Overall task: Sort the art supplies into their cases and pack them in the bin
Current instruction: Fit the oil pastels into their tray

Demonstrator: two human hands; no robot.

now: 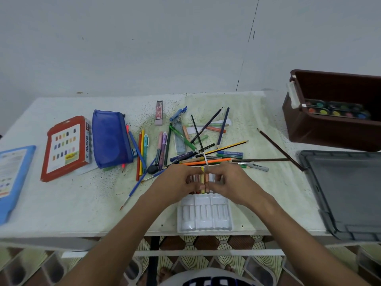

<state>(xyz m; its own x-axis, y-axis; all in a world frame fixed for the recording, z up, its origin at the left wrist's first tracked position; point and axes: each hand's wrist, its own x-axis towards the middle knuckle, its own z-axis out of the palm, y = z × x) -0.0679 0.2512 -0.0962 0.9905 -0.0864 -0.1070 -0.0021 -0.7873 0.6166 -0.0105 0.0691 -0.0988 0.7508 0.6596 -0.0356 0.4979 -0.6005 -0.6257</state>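
Two hands, speckled table, perhaps-cracked wall

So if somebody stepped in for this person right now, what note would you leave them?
Hands: left hand and right hand both hold oil pastels over the far end of the white pastel tray; its near slots are empty.
Places: red pastel box and blue pouch lie left; the pencil and pen pile lies mid-table.
Done: the paint palette is in the brown bin.
Left: fill the tray, box it, sort the pile, pack the bin.
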